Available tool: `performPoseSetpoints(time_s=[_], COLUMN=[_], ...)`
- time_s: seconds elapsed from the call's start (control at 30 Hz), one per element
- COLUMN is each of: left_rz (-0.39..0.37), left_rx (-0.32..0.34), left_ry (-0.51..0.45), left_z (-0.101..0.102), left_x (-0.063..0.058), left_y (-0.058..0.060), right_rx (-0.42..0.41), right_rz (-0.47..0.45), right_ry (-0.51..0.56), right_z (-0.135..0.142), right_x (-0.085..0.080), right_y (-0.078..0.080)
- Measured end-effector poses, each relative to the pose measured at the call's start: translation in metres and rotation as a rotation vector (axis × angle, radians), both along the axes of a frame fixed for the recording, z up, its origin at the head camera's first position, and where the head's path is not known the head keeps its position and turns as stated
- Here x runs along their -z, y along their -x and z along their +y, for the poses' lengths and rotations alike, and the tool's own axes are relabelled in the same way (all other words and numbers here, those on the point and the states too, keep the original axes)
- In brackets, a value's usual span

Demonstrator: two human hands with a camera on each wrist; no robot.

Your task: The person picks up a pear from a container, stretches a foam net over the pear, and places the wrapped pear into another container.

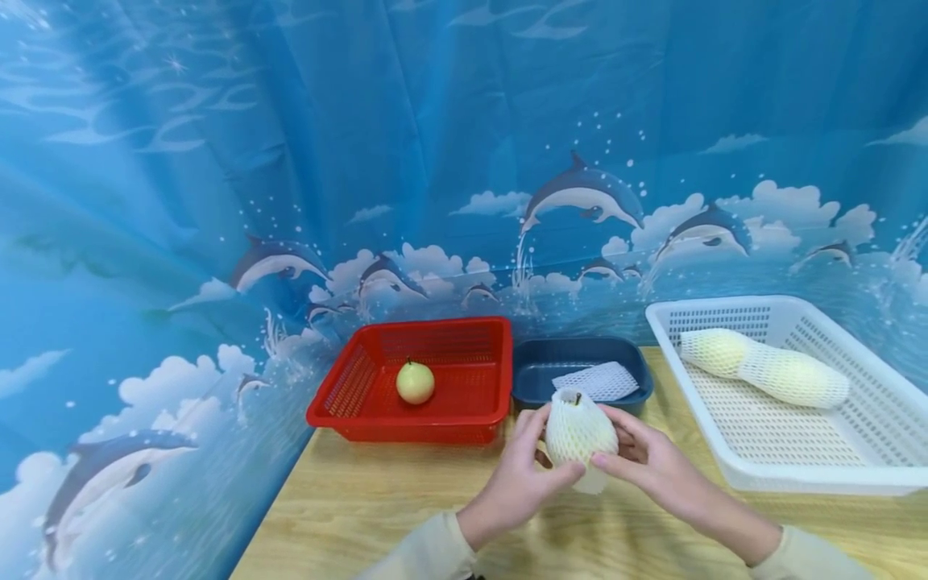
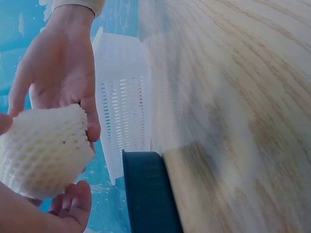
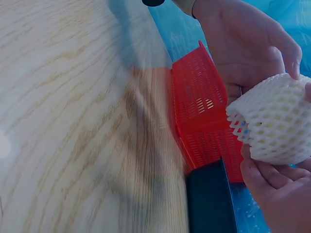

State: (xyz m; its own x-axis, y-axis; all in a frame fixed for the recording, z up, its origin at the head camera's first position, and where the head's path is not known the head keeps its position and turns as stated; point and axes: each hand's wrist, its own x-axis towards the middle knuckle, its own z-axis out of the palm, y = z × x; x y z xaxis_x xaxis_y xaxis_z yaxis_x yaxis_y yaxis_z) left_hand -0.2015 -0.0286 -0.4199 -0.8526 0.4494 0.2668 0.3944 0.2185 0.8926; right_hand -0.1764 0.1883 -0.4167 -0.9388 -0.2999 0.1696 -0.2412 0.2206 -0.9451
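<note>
Both hands hold a pale yellow pear (image 1: 578,431) wrapped in a white foam net (image 3: 279,119), raised above the table in front of the blue tray. In the head view the left hand (image 1: 524,469) grips its left side, thumb at the front. From the other side the right hand (image 1: 656,466) grips it, its thumb also on the front. The dark stem shows through the net's open top. Across the left wrist view, the net's honeycomb mesh covers the fruit between the two hands.
A red basket (image 1: 435,420) at back left holds a bare pear (image 1: 416,383). Beside it, a dark blue tray (image 1: 532,350) contains an empty foam net (image 1: 598,381). At right, a white basket (image 1: 696,403) holds netted fruit (image 1: 790,375). A dolphin-print curtain (image 1: 464,161) hangs behind the wooden table (image 1: 348,499).
</note>
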Motion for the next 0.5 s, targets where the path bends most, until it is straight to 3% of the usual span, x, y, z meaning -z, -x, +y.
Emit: performPoseSetpoints(time_s=[0.2, 0.37, 0.5], left_rz=[-0.042, -0.083, -0.138], left_rx=[-0.027, -0.065, -0.052], left_ry=[0.01, -0.017, -0.069], left_z=[0.0059, 0.0097, 0.0082], left_x=[-0.0051, -0.0032, -0.0007], left_y=[-0.0026, -0.0034, -0.0009], right_rx=[0.054, 0.035, 0.021], right_rz=[-0.007, -0.037, -0.039], right_ry=[0.003, 0.055, 0.065], right_z=[-0.0015, -0.0044, -0.0036], right_x=[0.0002, 0.0014, 0.0035], right_y=[0.0006, -0.0007, -0.0015])
